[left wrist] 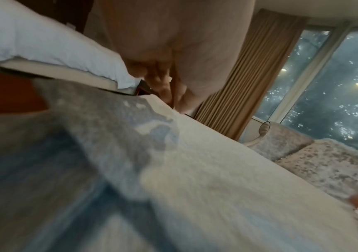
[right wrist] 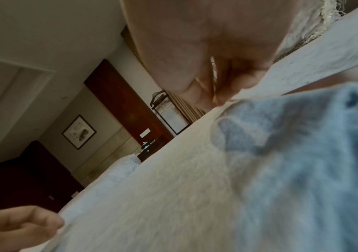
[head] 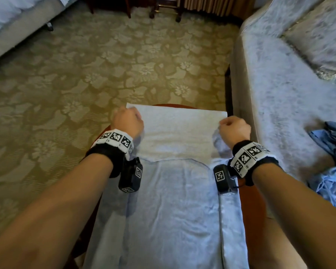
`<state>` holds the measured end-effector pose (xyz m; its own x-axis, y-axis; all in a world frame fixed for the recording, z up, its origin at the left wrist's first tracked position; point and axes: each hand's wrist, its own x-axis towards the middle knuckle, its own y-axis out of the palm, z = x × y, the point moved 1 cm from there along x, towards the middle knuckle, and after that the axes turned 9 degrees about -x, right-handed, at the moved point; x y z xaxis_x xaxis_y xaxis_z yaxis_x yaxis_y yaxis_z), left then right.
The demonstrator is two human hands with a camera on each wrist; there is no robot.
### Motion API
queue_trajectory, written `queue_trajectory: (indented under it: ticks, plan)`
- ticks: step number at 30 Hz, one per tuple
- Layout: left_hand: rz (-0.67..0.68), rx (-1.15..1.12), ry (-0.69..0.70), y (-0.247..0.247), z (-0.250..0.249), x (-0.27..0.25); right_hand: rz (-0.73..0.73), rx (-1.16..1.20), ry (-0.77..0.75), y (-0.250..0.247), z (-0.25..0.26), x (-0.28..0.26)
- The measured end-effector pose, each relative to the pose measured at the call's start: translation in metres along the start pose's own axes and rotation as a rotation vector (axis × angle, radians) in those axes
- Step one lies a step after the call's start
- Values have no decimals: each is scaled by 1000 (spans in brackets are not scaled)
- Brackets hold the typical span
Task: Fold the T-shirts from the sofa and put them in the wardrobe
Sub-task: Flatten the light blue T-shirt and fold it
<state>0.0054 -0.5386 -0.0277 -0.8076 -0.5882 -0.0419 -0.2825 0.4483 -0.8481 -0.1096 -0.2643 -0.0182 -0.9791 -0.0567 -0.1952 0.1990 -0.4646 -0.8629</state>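
Observation:
A light blue T-shirt (head: 173, 210) lies lengthwise on a red-brown table (head: 254, 210), its sides folded inward. Its far end is turned over as a paler flap (head: 178, 133). My left hand (head: 127, 121) is curled round the flap's far left corner. My right hand (head: 234, 129) pinches the flap's right edge. In the right wrist view the fingertips (right wrist: 223, 98) pinch the pale cloth (right wrist: 173, 187), with the left hand (right wrist: 18, 226) at the lower left. In the left wrist view the curled fingers (left wrist: 163, 88) sit at the cloth's edge (left wrist: 195, 153).
More crumpled blue clothing (head: 334, 171) lies on the pale patterned sofa (head: 289, 84) to my right. A bed (head: 12, 20) with white linen stands at the far left. Flowered carpet (head: 105, 65) stretches ahead to dark furniture legs (head: 153, 10).

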Motion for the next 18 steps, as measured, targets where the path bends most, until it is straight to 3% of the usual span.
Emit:
queue_trajectory:
  ticks: [2,6,8,12,18]
  plan:
    - [-85,20,-144,-2,3,14,-36,-9,97,-4,2,14]
    - [93,-97,-363,4,13,39,223,43,237,7,3,32]
    - [123,-189,-380,9,14,48,221,119,227,14,2,39]
    - [14,-368,-373,12,14,64,108,188,191,15,7,49]
    - [-41,-438,-353,11,14,48,114,164,173,7,5,31]
